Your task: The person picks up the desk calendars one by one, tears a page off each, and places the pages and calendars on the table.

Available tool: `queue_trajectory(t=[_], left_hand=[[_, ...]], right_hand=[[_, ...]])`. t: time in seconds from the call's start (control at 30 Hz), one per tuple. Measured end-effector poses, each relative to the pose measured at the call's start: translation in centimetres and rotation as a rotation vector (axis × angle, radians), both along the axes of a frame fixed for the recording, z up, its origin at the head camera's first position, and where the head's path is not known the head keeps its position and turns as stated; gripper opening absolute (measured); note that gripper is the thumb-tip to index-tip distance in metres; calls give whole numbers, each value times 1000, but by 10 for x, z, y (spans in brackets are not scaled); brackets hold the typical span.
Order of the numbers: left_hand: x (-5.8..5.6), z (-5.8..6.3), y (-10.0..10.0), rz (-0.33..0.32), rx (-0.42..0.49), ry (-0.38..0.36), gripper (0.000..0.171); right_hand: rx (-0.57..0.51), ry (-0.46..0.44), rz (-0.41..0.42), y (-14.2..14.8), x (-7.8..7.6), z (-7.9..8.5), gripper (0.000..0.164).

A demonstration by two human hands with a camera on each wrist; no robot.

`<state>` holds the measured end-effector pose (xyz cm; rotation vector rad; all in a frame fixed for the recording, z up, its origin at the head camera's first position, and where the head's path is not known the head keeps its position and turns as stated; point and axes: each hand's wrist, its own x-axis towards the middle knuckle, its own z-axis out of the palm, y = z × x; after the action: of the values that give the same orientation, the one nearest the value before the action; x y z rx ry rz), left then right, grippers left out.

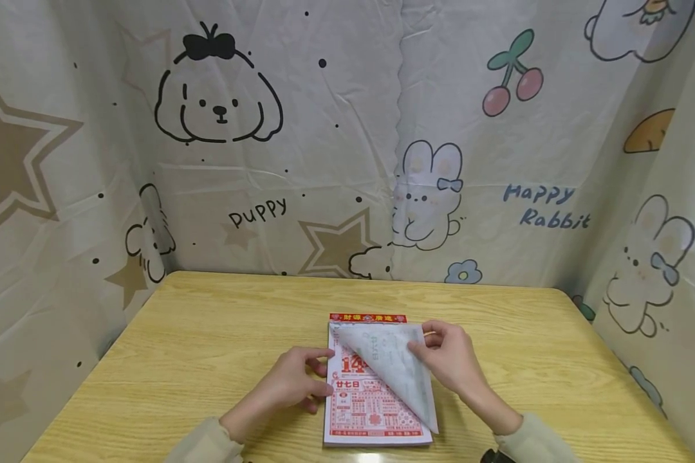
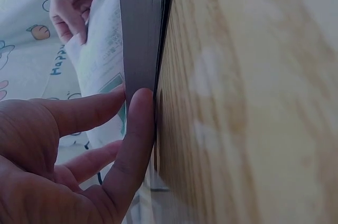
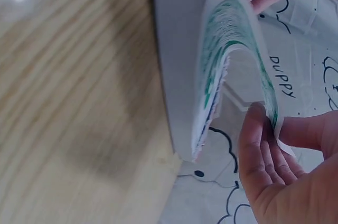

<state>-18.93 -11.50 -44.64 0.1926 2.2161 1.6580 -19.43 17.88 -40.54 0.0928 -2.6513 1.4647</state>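
A thick tear-off calendar (image 1: 376, 418), printed in red with a large 14, lies on the table. My right hand (image 1: 448, 357) pinches the corner of its top page (image 1: 402, 363) between thumb and fingers. That page is folded diagonally over from the lower left, showing its pale back with faint green print. In the right wrist view the lifted sheet (image 3: 266, 73) arches away from the page block. My left hand (image 1: 292, 379) rests at the calendar's left edge with extended fingers. Up close in the left wrist view, its fingertips touch the side of the thick block (image 2: 140, 39).
The calendar stands on a light wood-grain table (image 1: 231, 321). A red header strip (image 1: 367, 317) with gold characters runs along the calendar's top. Behind and beside the table hangs a cream curtain (image 1: 324, 128) with cartoon prints. A dark band shows at my right sleeve (image 1: 533, 444).
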Motion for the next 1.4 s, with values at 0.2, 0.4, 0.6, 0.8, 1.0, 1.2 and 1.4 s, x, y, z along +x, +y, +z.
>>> queue_trajectory(t=[0.2,0.4,0.6,0.8,1.0,1.2,1.4], left_hand=[[-1,1,1,6,-20,-9,70],[-2,1,1,13,-38,-15,72],[-4,0,1,4,-36,-29,74],[-4,-1,1,13,-28,-47,76],[-3,0,1,18,-30,-50,75],[-3,0,1,20,-39,-48,74],[-3,-1,2,26,-34,-45,74]], right_hand=[[4,-3,2,4,0,-7,30],[-8,-34,-9,4,0,-11,17],[-10,-62,-37,5,-2,-15,11],[-16,-54,-52,6,-1,-16,10],[-34,-42,-58,7,1,-17,12],[-47,-36,-69,9,2,-17,14],[-60,-43,-69,11,4,-15,18]])
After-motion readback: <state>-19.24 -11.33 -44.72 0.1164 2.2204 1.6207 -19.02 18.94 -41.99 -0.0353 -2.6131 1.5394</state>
